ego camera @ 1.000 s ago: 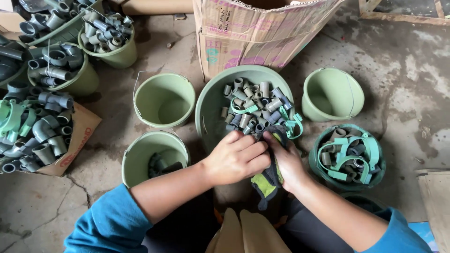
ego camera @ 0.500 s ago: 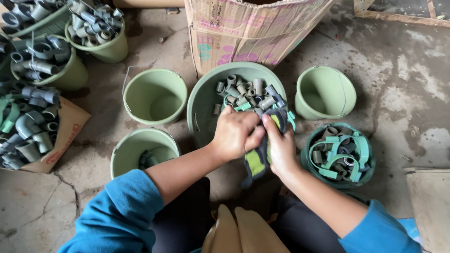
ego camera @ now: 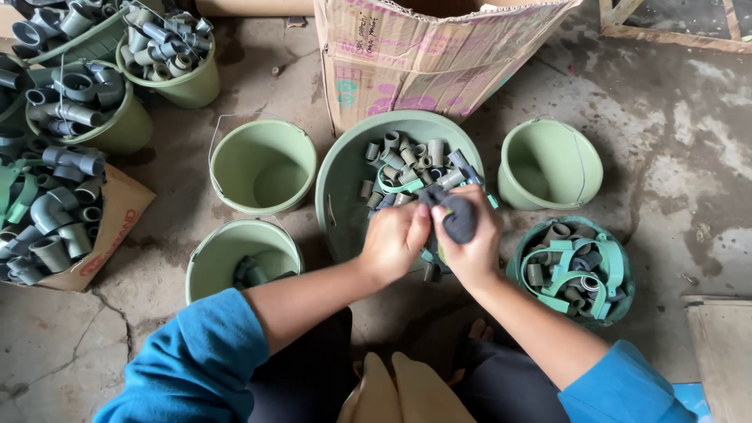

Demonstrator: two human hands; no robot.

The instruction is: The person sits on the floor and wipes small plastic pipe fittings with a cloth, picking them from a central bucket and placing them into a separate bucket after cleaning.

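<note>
Both hands, left hand [ego camera: 398, 239] & right hand [ego camera: 470, 235], grip a dark grey cloth glove [ego camera: 457, 215] tight, over the big green bowl [ego camera: 345, 168] w/ short plastic pipe bits [ego camera: 411, 164].

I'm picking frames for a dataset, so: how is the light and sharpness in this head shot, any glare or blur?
Head view: soft, even daylight, no glare and only faint shadows on the concrete floor; the big basin of pipe fittings is sharp; the left hand and right hand on the dark glove are slightly motion-softened; the edges bow a little from the wide lens.
</note>
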